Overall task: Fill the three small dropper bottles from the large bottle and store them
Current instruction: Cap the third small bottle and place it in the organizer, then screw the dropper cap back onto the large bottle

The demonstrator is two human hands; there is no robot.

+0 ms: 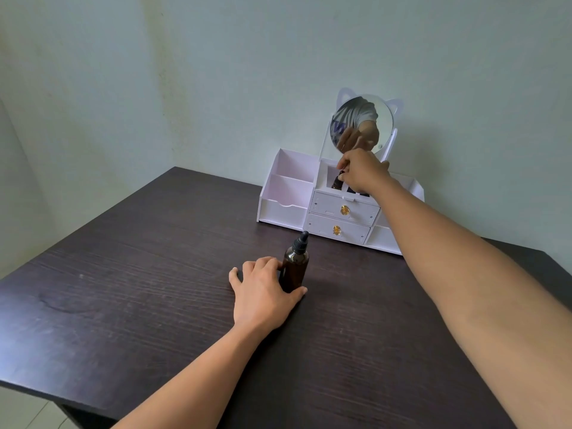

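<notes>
On the dark wood-grain desk (123,305) a large amber bottle (295,269) with a black dropper cap stands upright, near the front of a white desktop organizer (288,193) that sits at the far edge against the pale wall. The left hand (263,292) lies low on the desk and holds this bottle at its base, the thumb on the near side and the index finger curled round the far left side, while the other fingers rest spread on the desk. The right hand (360,173) reaches out over the organizer's middle upper compartment and pinches the black cap of a small dropper bottle (336,182) with its fingertips; the bottle is tilted inside that compartment, its brown body below the rim. Just to the right of it, under the hand, dark shapes (353,190) show in the same compartment, too hidden to tell what they are. Below the compartment are two closed drawers (356,209), each with a gold knob (344,209). A round mirror (382,125) with cat ears stands behind and reflects the reaching hand and a grey sleeve.
</notes>
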